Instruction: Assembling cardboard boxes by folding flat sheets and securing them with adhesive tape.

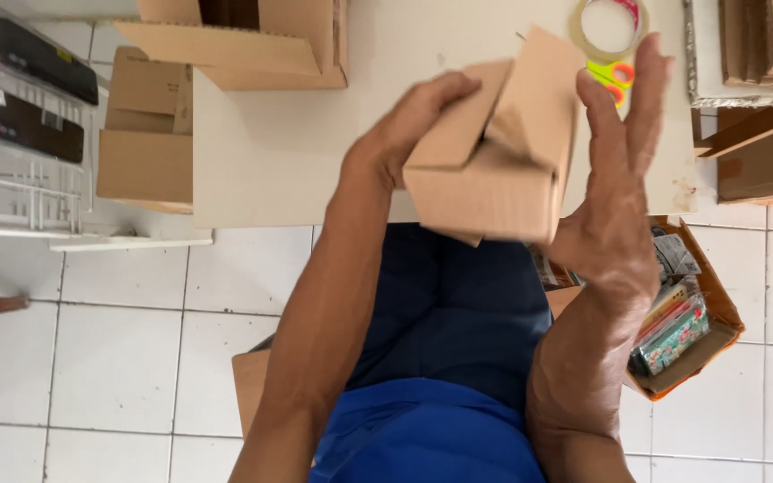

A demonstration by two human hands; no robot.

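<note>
Right hand's (615, 192) palm behind small box (494, 170)

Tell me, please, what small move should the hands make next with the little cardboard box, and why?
Probably fold the raised flap down. The small cardboard box is held in the air above the table edge between the left hand and right hand; one flap stands up, and the tape roll lies just behind.
</note>
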